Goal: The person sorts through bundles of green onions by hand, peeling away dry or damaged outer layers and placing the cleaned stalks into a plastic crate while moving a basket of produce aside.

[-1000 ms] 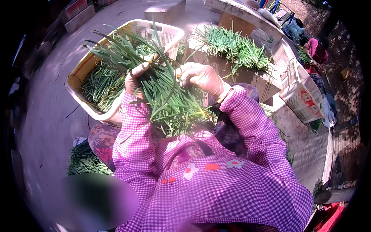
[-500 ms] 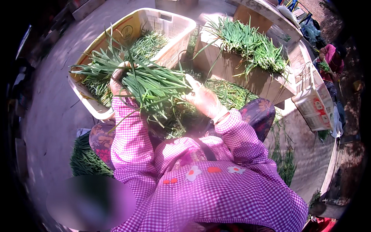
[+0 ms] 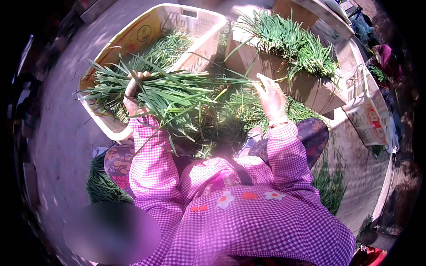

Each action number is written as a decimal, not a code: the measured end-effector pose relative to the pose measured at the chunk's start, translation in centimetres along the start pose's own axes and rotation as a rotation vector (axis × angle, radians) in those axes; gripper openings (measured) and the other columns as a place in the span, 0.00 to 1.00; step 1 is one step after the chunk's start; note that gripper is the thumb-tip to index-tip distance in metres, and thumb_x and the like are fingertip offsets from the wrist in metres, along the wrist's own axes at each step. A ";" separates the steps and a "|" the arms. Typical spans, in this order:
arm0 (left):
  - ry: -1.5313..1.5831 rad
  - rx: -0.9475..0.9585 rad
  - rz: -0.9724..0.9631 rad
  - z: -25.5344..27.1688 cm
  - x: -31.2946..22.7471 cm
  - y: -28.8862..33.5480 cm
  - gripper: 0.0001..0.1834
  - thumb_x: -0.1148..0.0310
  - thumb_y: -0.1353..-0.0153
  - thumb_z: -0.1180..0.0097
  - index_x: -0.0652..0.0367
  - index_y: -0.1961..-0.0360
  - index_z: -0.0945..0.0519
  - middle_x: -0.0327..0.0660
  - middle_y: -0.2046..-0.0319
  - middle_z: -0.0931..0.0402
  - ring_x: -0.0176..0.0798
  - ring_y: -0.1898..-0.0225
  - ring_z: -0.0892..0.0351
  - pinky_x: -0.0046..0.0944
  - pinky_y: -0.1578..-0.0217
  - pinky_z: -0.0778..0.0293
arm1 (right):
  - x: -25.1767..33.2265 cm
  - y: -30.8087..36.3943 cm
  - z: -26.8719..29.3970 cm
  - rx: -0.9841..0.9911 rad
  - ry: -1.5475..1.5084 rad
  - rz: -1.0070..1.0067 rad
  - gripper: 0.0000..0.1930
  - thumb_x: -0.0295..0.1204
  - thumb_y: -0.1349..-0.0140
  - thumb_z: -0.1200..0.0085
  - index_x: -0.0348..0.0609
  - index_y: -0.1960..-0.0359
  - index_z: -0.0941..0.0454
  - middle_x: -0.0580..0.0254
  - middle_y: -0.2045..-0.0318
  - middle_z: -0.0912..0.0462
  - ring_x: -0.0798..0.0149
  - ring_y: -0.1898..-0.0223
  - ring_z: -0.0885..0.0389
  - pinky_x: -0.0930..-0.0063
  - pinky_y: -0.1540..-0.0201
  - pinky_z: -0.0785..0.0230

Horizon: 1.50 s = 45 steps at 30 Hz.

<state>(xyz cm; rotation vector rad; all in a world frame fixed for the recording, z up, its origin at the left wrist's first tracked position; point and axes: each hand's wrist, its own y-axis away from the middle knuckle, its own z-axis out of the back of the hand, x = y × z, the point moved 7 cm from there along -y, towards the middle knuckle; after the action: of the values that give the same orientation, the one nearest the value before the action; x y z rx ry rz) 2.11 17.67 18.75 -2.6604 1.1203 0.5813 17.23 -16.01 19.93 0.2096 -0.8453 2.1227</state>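
My left hand [image 3: 134, 93] is closed round a thick bunch of garlic chives [image 3: 179, 91], held sideways above my lap. The long green leaves fan out on both sides of the fist. To the right, my right hand [image 3: 273, 101] pinches a few thin chive strands [image 3: 235, 81] between thumb and fingertips. These strands stretch taut toward the right end of the bunch. Beneath both hands lies a loose heap of chives and trimmings [image 3: 242, 106], partly yellowed. Neat bundles of chives [image 3: 295, 46] with pale ends lie on a box-like stand [image 3: 262, 60] at the far right.
A white and yellow plastic basket [image 3: 205, 42] holding chives stands at the far left. More chives lie beside my left knee [image 3: 104, 181] and right knee [image 3: 329, 186]. A white crate [image 3: 368, 117] is at the right, with another person [image 3: 390, 60] beyond it.
My right hand has moved right, away from the bunch, drawing out a few strands. My left hand keeps its hold on the bunch in nearly the same place.
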 end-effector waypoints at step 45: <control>-0.553 0.016 0.235 2.1 6.7 0.4 0.13 0.76 0.51 0.42 0.61 0.62 0.26 0.40 0.71 0.26 0.39 0.66 0.27 0.39 0.59 0.30 | -20.6 6.2 -25.6 0.277 0.547 -0.265 0.10 0.34 0.44 0.49 0.48 0.63 0.21 0.60 0.65 0.18 0.58 0.66 0.19 0.65 0.64 0.28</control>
<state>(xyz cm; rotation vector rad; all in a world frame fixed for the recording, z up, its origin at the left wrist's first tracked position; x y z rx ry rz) 5.52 13.83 14.00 -2.1483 1.2439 1.2451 29.42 -15.64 -11.20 -0.1127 -0.1903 1.8994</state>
